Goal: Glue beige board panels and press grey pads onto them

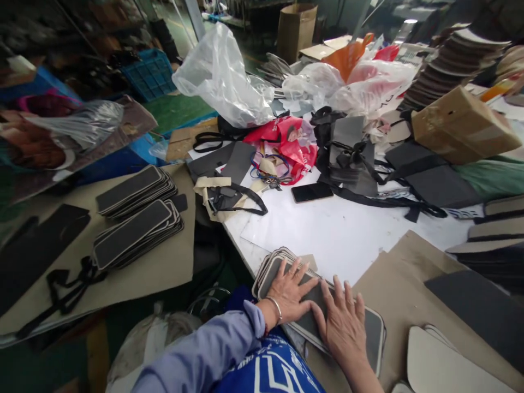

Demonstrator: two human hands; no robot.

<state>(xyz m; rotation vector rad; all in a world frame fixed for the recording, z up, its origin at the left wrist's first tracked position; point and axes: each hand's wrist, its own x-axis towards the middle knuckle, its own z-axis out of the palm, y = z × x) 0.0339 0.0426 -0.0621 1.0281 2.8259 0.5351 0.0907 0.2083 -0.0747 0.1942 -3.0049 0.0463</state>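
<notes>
A stack of dark grey, round-cornered panels with pale edging [373, 333] lies at the near edge of the white-covered table. Flat on its top panel rests my left hand [289, 292], fingers spread, a bangle at the wrist. Beside it, my right hand [343, 322] also presses palm down on the stack with fingers stretched out. The thumbs almost meet over the middle of the panel. Neither hand grips anything. A small beige piece [310, 262] shows just beyond the stack, partly hidden by my left fingers.
Two similar panel stacks [137, 232] sit on a board at the left. Beyond my hands lie a phone [312, 192], keys [272, 183], black straps [388, 202] and plastic bags [223, 76]. Pale panels [450, 363] and a cardboard box [462, 125] are at the right.
</notes>
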